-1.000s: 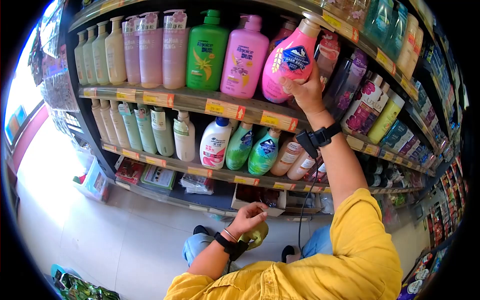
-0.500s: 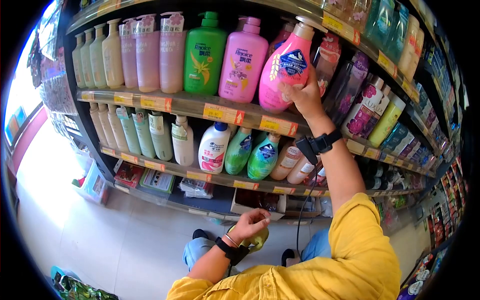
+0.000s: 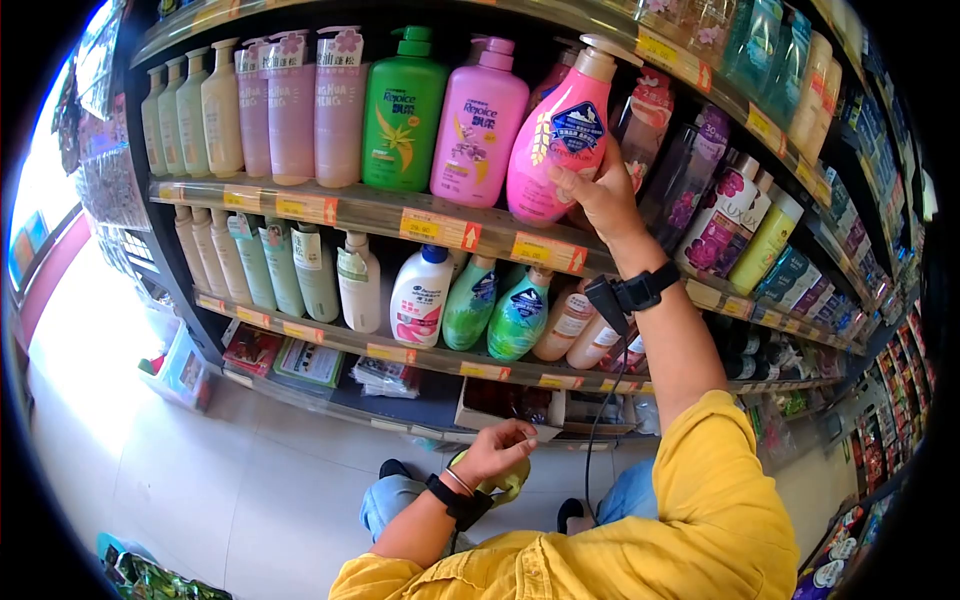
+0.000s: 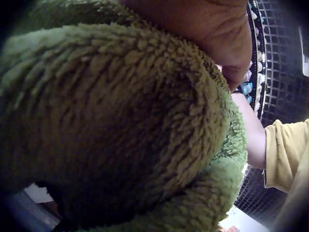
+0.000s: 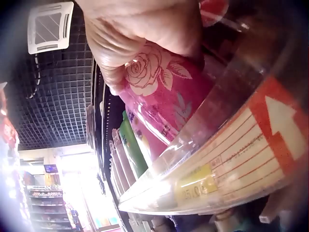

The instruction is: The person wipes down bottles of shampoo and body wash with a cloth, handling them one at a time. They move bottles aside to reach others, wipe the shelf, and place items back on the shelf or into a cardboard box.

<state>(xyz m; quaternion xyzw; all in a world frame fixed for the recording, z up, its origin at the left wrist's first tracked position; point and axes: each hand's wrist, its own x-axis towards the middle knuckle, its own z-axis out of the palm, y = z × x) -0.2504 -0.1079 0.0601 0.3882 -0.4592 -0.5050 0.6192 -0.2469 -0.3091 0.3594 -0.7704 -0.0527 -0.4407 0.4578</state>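
Observation:
A pink pump bottle with a cream pump head leans slightly on the upper shelf, close behind its front rail. My right hand grips its side, thumb across the front and the other fingers hidden behind. In the right wrist view, the bottle's rose-printed side shows beneath the hand. Just left of it stands a lilac-pink Rejoice bottle. Low in front of the shelves, my left hand holds a fuzzy green cloth, which fills most of the left wrist view.
A green bottle and several pale pump bottles line the upper shelf. More bottles, among them a green one, stand on the shelf below. A black cable hangs from my right wrist. An open box sits on the bottom shelf.
My right hand has lowered the pink pump bottle slightly and brought it nearer the lilac-pink bottle and the shelf's front rail. The left hand has stayed much the same.

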